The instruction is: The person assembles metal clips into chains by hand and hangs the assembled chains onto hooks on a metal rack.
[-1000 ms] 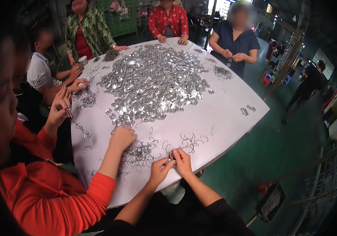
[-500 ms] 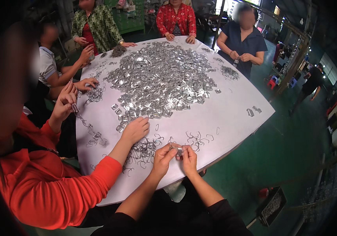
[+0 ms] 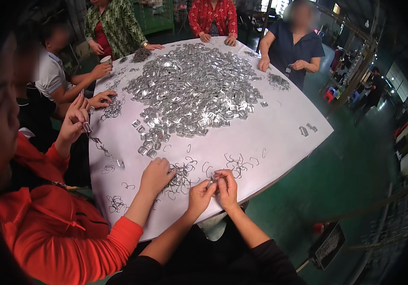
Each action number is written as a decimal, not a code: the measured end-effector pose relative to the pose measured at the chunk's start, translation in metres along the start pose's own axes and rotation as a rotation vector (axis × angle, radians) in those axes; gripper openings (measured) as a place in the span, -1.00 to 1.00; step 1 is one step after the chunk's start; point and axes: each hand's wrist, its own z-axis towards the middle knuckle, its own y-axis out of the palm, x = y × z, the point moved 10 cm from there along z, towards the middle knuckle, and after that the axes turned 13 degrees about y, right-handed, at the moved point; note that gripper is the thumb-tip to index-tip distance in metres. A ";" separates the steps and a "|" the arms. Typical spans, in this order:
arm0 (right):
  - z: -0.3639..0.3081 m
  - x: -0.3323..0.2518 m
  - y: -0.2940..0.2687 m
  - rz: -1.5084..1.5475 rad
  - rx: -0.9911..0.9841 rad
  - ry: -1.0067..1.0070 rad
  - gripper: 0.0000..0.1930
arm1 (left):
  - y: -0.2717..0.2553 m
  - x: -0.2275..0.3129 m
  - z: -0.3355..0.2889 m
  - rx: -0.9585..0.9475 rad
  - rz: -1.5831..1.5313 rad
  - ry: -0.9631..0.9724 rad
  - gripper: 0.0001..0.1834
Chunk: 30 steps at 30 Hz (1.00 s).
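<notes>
- My left hand [image 3: 200, 194] & right hand [image 3: 226, 186] meet at the near edge of the white table [image 3: 280, 128], fingertips pinched together.
- Both are closed on one small metal clip [image 3: 212, 179] held between them; it's mostly hidden by the fingers, so I can't tell its exact shape.
- The clip sits just above the tabletop, right beside a loose scatter of bent wire hooks [image 3: 235, 164].
- More tangled wire hooks lie in a wire pile [image 3: 180, 175] to the left of my hands, near them.
- A neighbour in an orange sleeve [image 3: 94, 242] rests a hand [image 3: 155, 175] on that wire pile, just beside my left hand but not touching it.
- The neighbour's other hand [image 3: 73, 124] is raised at the table's left edge, pinching a small clip; details too small to read.
- Big heap of shiny metal clips [image 3: 192, 88] covers the table's middle, well apart from my hands.
- Two stray clips [image 3: 307, 128] lie alone toward the right edge.
- Other people sit round the far side w/ hands on the table, each by a small pile.
</notes>
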 end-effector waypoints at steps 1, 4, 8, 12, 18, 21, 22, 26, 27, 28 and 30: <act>-0.001 -0.011 0.001 -0.045 0.006 -0.092 -0.83 | -0.004 -0.002 0.000 0.029 0.038 0.019 -0.86; -0.008 -0.027 0.010 -0.201 0.012 -0.183 -0.89 | -0.009 0.002 -0.004 0.062 0.158 0.123 -0.91; -0.003 -0.011 0.000 -0.136 0.059 -0.090 -0.92 | -0.006 0.027 0.004 0.002 0.349 0.234 -0.89; 0.000 -0.010 -0.004 -0.111 0.088 -0.053 -0.89 | -0.006 0.037 0.007 -0.069 0.484 0.289 -0.81; 0.005 0.022 -0.013 0.081 0.114 0.098 -0.85 | -0.001 0.062 0.011 -0.061 0.498 0.449 -0.77; 0.005 0.031 -0.011 0.147 0.086 0.178 -0.84 | -0.009 0.060 0.009 -0.007 0.448 0.363 -0.78; 0.004 0.033 -0.010 0.157 0.074 0.202 -0.83 | -0.013 0.054 0.008 0.012 0.413 0.300 -0.79; 0.005 0.039 -0.010 0.187 0.045 0.221 -0.83 | -0.021 0.037 0.006 0.094 0.293 0.240 -0.82; 0.005 0.039 -0.010 0.228 0.051 0.233 -0.83 | -0.021 0.036 0.006 0.109 0.260 0.211 -0.82; 0.005 0.039 -0.011 0.270 0.057 0.244 -0.84 | -0.022 0.034 0.007 0.124 0.227 0.181 -0.82; 0.005 0.045 -0.010 0.290 0.040 0.254 -0.84 | -0.024 0.034 0.007 0.108 0.256 0.199 -0.82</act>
